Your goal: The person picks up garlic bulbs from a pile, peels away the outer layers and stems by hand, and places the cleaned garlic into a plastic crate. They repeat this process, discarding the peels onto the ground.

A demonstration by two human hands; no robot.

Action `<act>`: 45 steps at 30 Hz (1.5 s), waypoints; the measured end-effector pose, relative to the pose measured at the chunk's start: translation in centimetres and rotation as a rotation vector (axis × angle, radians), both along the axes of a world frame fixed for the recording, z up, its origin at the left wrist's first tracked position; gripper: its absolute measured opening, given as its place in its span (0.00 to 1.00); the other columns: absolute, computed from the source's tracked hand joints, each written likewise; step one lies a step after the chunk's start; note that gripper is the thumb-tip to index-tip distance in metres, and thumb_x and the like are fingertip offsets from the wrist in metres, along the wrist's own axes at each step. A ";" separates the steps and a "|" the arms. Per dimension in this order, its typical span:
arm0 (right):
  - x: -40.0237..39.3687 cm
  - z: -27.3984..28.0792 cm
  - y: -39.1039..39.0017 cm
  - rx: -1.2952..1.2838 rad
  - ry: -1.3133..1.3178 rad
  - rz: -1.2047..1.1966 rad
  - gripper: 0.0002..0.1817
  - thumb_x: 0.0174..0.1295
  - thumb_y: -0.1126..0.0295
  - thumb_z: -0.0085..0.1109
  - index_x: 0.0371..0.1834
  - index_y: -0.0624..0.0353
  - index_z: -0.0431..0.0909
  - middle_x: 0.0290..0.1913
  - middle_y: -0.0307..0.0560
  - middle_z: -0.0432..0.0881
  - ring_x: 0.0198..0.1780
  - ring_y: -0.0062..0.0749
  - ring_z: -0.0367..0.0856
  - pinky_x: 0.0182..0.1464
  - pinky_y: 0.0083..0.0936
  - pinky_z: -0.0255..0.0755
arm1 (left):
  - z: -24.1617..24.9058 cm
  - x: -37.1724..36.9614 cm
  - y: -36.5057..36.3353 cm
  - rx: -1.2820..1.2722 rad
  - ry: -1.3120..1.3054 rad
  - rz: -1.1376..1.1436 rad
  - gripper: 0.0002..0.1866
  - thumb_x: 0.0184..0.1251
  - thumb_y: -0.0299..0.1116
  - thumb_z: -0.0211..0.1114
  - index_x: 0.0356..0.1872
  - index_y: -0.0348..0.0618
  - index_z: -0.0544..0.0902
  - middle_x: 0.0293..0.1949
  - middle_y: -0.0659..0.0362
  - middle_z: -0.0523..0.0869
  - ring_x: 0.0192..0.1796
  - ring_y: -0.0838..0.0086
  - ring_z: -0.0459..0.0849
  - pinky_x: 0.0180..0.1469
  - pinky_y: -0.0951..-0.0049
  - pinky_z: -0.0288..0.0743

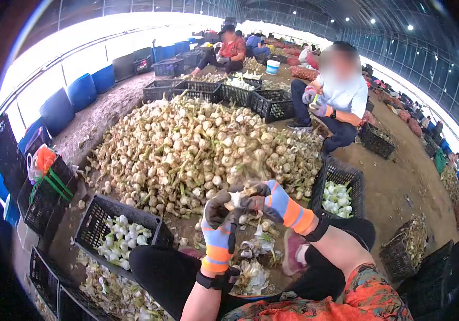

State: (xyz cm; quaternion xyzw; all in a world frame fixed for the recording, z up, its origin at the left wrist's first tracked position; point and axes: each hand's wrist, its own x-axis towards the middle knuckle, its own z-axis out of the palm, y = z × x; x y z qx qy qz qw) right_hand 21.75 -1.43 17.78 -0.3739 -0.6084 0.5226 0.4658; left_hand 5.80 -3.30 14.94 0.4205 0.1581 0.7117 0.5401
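Both my hands wear striped gloves with dark palms and meet in front of the big pile of garlic bulbs [186, 144]. My left hand [220, 222] is closed around a whitish garlic bulb [233, 201], which its fingers partly cover. From the right, my right hand [267, 203] closes on the same bulb, at its stem end. Peeled skins [253, 275] lie on the ground below, between my legs. A black crate [94, 216] with cleaned white bulbs [125, 238] stands to the left of my hands.
Another crate [353, 179] with white bulbs stands right of the pile. A person in a white shirt [347, 96] sits beyond it. Several black crates [197, 90] line the pile's far edge, with a person in red [233, 49] behind. Blue barrels [56, 111] stand along the left wall.
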 end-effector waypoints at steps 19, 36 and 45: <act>1.9 -11.1 -0.2 -0.294 0.299 -0.316 0.15 0.47 0.79 0.63 0.41 0.67 0.78 0.31 0.39 0.82 0.32 0.18 0.77 0.36 0.16 0.73 | -7.5 1.1 1.9 -0.500 0.150 -0.336 0.26 0.60 0.27 0.64 0.59 0.31 0.69 0.49 0.52 0.79 0.48 0.70 0.80 0.53 0.69 0.74; 3.6 -6.9 -2.4 0.006 -0.476 -0.145 0.20 0.49 0.64 0.61 0.46 0.58 0.79 0.44 0.55 0.79 0.45 0.49 0.78 0.49 0.33 0.71 | -8.4 2.3 1.1 -0.042 0.795 -0.214 0.36 0.43 0.14 0.60 0.62 0.36 0.66 0.51 0.54 0.74 0.53 0.70 0.74 0.54 0.75 0.69; 2.2 -5.8 -1.1 0.238 -1.082 -0.080 0.16 0.46 0.64 0.59 0.36 0.63 0.75 0.41 0.58 0.77 0.45 0.51 0.77 0.45 0.40 0.72 | -8.9 1.9 1.1 0.128 1.031 -0.178 0.37 0.43 0.12 0.55 0.63 0.35 0.65 0.56 0.52 0.72 0.58 0.66 0.72 0.60 0.70 0.64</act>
